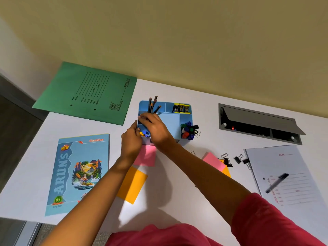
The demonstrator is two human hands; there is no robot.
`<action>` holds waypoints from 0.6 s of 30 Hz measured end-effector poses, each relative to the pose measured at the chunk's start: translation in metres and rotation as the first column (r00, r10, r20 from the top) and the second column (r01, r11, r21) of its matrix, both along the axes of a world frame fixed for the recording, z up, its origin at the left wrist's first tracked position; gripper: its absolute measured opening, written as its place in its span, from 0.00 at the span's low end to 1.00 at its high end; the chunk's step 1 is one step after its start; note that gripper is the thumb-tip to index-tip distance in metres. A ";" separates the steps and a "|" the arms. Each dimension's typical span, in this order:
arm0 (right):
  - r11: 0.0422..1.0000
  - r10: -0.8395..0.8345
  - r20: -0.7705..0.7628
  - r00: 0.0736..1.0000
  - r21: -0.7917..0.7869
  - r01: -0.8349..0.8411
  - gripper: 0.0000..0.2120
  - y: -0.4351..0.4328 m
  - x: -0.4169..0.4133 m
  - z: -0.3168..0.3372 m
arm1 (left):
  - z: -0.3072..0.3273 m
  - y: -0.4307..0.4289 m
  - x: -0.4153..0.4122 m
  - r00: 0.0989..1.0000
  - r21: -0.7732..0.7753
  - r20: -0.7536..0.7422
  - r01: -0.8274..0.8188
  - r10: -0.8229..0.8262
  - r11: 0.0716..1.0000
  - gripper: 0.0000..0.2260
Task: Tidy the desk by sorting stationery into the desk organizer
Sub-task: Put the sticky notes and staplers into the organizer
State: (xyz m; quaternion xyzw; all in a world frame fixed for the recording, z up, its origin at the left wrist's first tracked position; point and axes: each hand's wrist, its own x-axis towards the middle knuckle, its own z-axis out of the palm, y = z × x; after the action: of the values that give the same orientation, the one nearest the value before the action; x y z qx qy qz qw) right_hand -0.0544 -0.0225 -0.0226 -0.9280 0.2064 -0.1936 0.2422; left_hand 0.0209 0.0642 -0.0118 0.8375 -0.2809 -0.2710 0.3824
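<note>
The light-blue paper notebook at the near left edge of the white desk bears "ARUN'S" in large letters running up its cover, "ALL NEW" in yellow at the top and "65" on a green badge low down. The green card folder at the far left corner carries a boxed "PTC" beside "FILING SYSTEM", and "SPRING FILE" near one edge; its form lines are too small to read. The white card file at the right edge shows a faint red "File No.".

Right hand is covering the organizer's near-left compartments; whether its fingers are gripping the pencils cannot be told. Left forearm is hiding the notebook's lower corner. White file is running off the right edge.
</note>
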 end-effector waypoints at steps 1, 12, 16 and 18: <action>1.000 -0.005 0.020 1.000 -0.005 0.005 0.16 0.001 -0.003 0.002 | 0.000 0.002 0.001 1.000 -0.002 -0.003 -0.005 0.005 1.000 0.18; 0.762 -0.626 0.339 0.702 0.076 0.643 0.10 0.017 -0.114 0.029 | -0.006 0.011 0.003 0.994 -0.045 -0.043 -0.100 0.099 0.994 0.17; 0.563 -0.809 0.276 0.519 0.112 0.819 0.12 0.011 -0.173 0.007 | -0.006 0.013 -0.001 0.992 -0.046 -0.052 -0.119 0.117 0.992 0.18; 0.503 -0.856 0.208 0.473 0.123 0.855 0.12 0.008 -0.199 -0.011 | -0.006 0.013 -0.003 0.992 -0.042 -0.051 -0.117 0.115 0.992 0.18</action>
State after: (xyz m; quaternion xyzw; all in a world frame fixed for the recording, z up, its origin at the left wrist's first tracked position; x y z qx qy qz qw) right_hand -0.2530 -0.0146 -0.0331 -0.6698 0.6106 -0.3996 0.1377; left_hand 0.0175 0.0777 -0.0175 0.8367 -0.2286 -0.2621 0.4231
